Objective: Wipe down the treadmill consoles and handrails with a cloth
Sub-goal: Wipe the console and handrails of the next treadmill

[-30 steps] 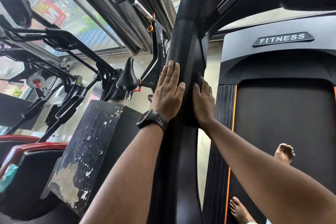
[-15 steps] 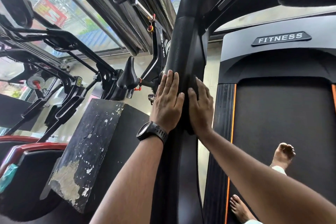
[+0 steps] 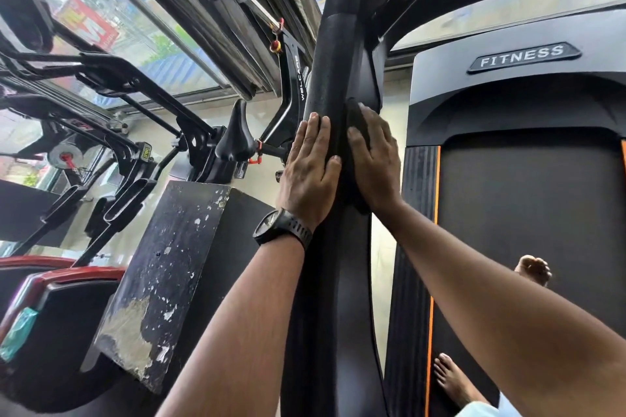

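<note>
Handrail (image 3: 333, 71) of the treadmill is a thick, rounded black bar. Its long axis runs from the bottom edge of the view straight up and away from the person, toward the console overhead. The upper stretch has a matte, finely grained, foam-like skin; below the hands the surface is smoother and more like hard plastic.

A dark cloth (image 3: 355, 115), bunched into a soft rounded pad almost the same black as the bar, lies against the handrail's right flank. The right hand (image 3: 376, 159) presses it there with the palm and nearly straight fingers, whose tips are blurred. The left hand (image 3: 310, 173) lies flat on the left flank, fingers straight and together, pointing up along the bar. The two hands sit on either side of the rail, close but not touching. A black ribbed-strap watch (image 3: 281, 225) is on the left wrist.

To the right lie the dark belt (image 3: 525, 213), an orange stripe (image 3: 433, 247), a ribbed side strip (image 3: 418, 196) and a FITNESS badge (image 3: 523, 57). A black box with flaking paint (image 3: 162, 267) stands to the left.
</note>
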The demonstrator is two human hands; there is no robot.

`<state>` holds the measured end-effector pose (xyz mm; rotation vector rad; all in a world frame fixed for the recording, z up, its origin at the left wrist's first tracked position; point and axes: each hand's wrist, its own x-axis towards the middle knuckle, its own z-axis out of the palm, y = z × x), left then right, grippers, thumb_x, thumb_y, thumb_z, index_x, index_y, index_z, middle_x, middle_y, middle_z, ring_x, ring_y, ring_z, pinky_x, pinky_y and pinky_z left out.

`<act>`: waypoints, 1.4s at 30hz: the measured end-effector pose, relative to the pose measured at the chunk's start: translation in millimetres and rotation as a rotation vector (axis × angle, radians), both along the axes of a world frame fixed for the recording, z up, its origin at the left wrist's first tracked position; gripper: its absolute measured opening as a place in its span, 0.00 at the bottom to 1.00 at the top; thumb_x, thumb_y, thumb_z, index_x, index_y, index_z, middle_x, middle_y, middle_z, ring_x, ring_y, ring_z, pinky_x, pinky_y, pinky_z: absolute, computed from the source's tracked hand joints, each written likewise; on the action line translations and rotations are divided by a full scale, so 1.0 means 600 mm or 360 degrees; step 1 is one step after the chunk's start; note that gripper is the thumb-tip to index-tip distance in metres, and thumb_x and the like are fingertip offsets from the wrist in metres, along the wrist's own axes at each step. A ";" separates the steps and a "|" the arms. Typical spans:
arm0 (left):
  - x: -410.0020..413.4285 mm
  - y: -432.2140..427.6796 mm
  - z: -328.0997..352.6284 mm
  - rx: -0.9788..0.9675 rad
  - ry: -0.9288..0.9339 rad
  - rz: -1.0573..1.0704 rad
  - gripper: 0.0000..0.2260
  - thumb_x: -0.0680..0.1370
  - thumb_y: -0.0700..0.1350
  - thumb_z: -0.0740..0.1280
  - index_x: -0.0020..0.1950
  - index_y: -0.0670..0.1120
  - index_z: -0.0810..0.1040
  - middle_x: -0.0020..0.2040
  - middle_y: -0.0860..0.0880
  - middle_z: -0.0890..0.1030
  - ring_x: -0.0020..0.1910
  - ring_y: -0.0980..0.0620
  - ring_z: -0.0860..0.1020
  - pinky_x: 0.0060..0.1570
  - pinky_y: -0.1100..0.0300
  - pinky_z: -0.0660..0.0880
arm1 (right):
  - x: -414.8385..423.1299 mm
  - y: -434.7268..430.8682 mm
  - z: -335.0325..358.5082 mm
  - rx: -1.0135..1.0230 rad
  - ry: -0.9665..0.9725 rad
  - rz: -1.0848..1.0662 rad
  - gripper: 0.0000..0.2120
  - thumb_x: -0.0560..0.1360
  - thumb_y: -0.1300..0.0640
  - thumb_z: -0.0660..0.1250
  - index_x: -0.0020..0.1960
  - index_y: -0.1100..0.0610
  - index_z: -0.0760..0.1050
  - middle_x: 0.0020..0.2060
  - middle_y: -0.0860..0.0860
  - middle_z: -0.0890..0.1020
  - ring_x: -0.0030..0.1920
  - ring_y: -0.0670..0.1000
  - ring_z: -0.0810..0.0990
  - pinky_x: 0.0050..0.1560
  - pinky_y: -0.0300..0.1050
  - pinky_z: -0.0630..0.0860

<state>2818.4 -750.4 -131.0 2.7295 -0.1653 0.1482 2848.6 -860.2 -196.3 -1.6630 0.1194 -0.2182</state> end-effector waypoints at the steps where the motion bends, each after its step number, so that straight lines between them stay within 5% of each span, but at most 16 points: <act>1: 0.001 0.000 -0.001 -0.0004 -0.0005 0.0000 0.29 0.80 0.48 0.56 0.81 0.47 0.57 0.82 0.49 0.54 0.81 0.54 0.49 0.79 0.60 0.45 | 0.010 -0.001 -0.010 0.0034 0.0162 0.0003 0.23 0.83 0.47 0.57 0.77 0.48 0.67 0.74 0.49 0.72 0.72 0.53 0.71 0.72 0.52 0.67; 3: 0.003 0.000 -0.003 -0.0008 -0.0022 0.0006 0.29 0.79 0.48 0.56 0.81 0.46 0.58 0.82 0.48 0.54 0.81 0.53 0.49 0.78 0.61 0.44 | 0.009 -0.004 -0.036 0.0126 0.0620 0.0078 0.23 0.84 0.45 0.55 0.79 0.44 0.64 0.75 0.50 0.70 0.73 0.56 0.69 0.74 0.54 0.64; 5: 0.002 -0.001 -0.004 -0.0003 -0.0040 0.0003 0.29 0.79 0.48 0.57 0.81 0.46 0.58 0.82 0.48 0.55 0.81 0.53 0.50 0.77 0.65 0.43 | -0.016 -0.001 -0.047 0.0135 0.0752 0.0117 0.24 0.84 0.45 0.56 0.79 0.45 0.63 0.76 0.50 0.69 0.74 0.58 0.68 0.75 0.56 0.63; 10: 0.004 0.000 -0.006 -0.0008 -0.0015 0.0006 0.29 0.80 0.48 0.57 0.81 0.47 0.57 0.82 0.49 0.54 0.81 0.54 0.48 0.77 0.65 0.41 | -0.021 0.005 -0.021 0.0146 0.0091 -0.0056 0.22 0.82 0.49 0.63 0.75 0.48 0.68 0.71 0.48 0.75 0.70 0.53 0.72 0.69 0.53 0.70; 16: 0.004 0.000 -0.005 -0.0009 -0.0045 -0.0002 0.29 0.79 0.48 0.56 0.81 0.46 0.58 0.82 0.48 0.55 0.81 0.52 0.49 0.75 0.68 0.40 | -0.025 -0.006 -0.054 0.0085 0.0735 0.0118 0.24 0.84 0.43 0.58 0.79 0.45 0.65 0.76 0.50 0.68 0.74 0.56 0.69 0.75 0.55 0.64; 23: 0.002 -0.002 -0.002 -0.0007 -0.0025 0.0003 0.29 0.79 0.48 0.57 0.81 0.46 0.58 0.82 0.48 0.55 0.81 0.52 0.50 0.77 0.65 0.43 | -0.027 0.002 -0.021 0.0071 0.0248 -0.0008 0.22 0.83 0.48 0.60 0.76 0.49 0.69 0.72 0.50 0.74 0.69 0.53 0.74 0.69 0.55 0.72; 28: 0.000 -0.004 0.000 -0.0007 -0.0009 0.0006 0.29 0.79 0.47 0.57 0.81 0.45 0.59 0.82 0.48 0.55 0.81 0.52 0.51 0.79 0.61 0.46 | -0.025 -0.005 -0.055 0.0132 0.0888 0.0089 0.23 0.84 0.45 0.57 0.79 0.45 0.64 0.75 0.53 0.69 0.73 0.60 0.69 0.71 0.53 0.63; 34: 0.000 0.000 0.001 -0.0008 0.0036 0.0019 0.29 0.80 0.47 0.58 0.81 0.47 0.58 0.82 0.50 0.54 0.81 0.54 0.49 0.79 0.60 0.46 | -0.061 0.007 -0.002 0.0172 0.0139 -0.0026 0.21 0.83 0.50 0.61 0.76 0.48 0.70 0.73 0.47 0.73 0.72 0.49 0.70 0.72 0.49 0.67; 39: 0.000 0.000 0.001 0.0006 0.0013 0.0041 0.29 0.80 0.48 0.58 0.81 0.47 0.59 0.82 0.49 0.55 0.81 0.54 0.50 0.77 0.64 0.46 | -0.061 0.001 -0.008 0.0139 0.0633 0.0097 0.23 0.84 0.46 0.57 0.78 0.44 0.65 0.74 0.48 0.71 0.71 0.56 0.72 0.71 0.56 0.69; 42: 0.001 0.000 0.002 -0.0016 0.0021 0.0036 0.29 0.79 0.48 0.57 0.81 0.46 0.59 0.82 0.49 0.56 0.81 0.54 0.51 0.78 0.64 0.46 | -0.098 0.012 0.004 0.0105 0.0397 0.0049 0.22 0.84 0.48 0.59 0.78 0.47 0.66 0.74 0.47 0.70 0.72 0.52 0.69 0.71 0.47 0.66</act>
